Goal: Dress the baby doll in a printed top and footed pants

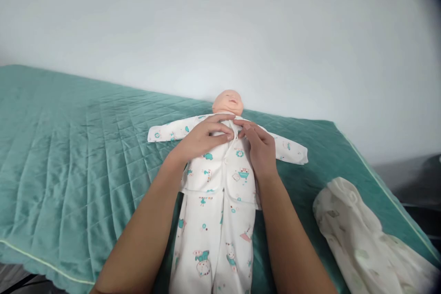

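Observation:
A baby doll (228,101) lies on its back, dressed in a white printed baby shirt (206,165) and matching pants (203,243). Both of its sleeves stretch out sideways. At the upper chest, my left hand (210,135) pinches the shirt's front edge between thumb and fingers, its index finger reaching toward the collar. Close beside it, my right hand (258,144) has its fingers bent and closed on the opposite front edge. The fingertips nearly meet at the front opening. Lower down, the two front panels meet at the middle, with a small fastener showing.
A green quilted cover (86,156) spreads under the doll. On the right lies a bunched white cloth (358,229) with a faint leaf-like print. A pale wall (172,23) stands behind the bed, just past the doll's head. The cover's right edge (379,183) slopes toward the front.

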{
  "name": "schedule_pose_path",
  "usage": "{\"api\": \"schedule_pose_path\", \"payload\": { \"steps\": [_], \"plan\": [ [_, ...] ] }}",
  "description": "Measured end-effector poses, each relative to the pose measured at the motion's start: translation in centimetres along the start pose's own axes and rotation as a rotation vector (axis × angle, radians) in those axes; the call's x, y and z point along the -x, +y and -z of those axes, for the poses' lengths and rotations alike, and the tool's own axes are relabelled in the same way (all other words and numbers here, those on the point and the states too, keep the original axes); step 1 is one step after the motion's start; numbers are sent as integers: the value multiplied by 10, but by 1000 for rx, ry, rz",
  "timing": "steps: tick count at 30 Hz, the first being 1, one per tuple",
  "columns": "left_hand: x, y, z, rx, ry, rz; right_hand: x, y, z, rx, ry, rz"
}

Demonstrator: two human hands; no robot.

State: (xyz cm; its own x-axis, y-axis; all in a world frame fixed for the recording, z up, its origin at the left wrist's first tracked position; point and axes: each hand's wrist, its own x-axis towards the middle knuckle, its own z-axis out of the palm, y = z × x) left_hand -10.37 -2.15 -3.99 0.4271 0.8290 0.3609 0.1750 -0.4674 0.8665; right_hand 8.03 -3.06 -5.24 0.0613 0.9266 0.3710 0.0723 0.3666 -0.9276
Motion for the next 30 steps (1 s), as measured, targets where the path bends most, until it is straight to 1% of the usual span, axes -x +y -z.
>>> {"api": "schedule_pose_path", "payload": {
  "steps": [4, 6, 8, 10, 12, 13, 15, 19, 21, 24, 27, 30],
  "plan": [
    [20, 3, -7, -82, 60, -8, 0, 1, -1, 35, -16, 19],
    [29, 5, -12, -111, 94, -20, 6, 2, -1, 49, -33, 23],
    [35, 6, -16, -116, 144, -11, 21, 1, 1, 60, -47, 27],
    [38, 6, -20, -112, 191, 4, 41, 0, 5, 82, -72, 31],
    [38, 6, -23, -131, 213, 0, 62, -1, 9, 118, -108, 41],
    [37, 5, -23, -151, 204, -7, 70, -2, 11, 134, -125, 46],
    [35, 3, -21, -192, 150, -34, 81, -2, 14, 151, -147, 60],
    [33, -1, -9, -210, -1, -94, 80, -1, 16, 162, -159, 87],
    [36, 0, -3, -207, -78, -82, 76, -1, 16, 179, -161, 90],
    [43, 5, 4, -177, -182, 2, 71, -1, 14, 215, -166, 88],
    [49, 9, 5, -110, -186, 78, 68, -2, 13, 241, -168, 94],
    [51, 10, 1, -84, -144, 85, 66, -1, 13, 243, -166, 103]
  ]
}}
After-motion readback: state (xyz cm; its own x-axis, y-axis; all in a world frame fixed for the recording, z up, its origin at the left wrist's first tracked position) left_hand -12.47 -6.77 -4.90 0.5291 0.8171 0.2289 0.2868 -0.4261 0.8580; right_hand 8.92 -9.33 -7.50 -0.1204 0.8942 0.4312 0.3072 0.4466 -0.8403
